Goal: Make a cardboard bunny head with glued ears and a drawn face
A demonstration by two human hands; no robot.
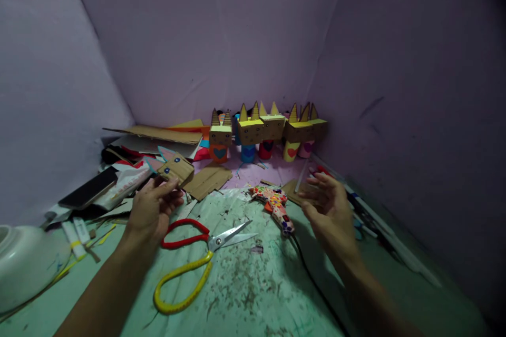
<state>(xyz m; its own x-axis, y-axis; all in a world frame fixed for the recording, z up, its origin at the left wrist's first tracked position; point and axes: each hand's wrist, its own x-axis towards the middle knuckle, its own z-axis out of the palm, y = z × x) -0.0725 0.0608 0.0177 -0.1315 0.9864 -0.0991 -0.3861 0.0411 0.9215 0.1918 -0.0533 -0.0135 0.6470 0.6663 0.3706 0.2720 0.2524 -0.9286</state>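
Cardboard animal head point(176, 167) sits pinched in our left hand point(152, 209); our right hand point(328, 210) hovers open, empty, beside the glue gun point(276, 206).

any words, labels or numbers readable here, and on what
No text can be read anywhere.
The cardboard head in the left hand bears only blue eyes.
The figures bear hearts, no words.
The glue gun bears coloured spots, no words.
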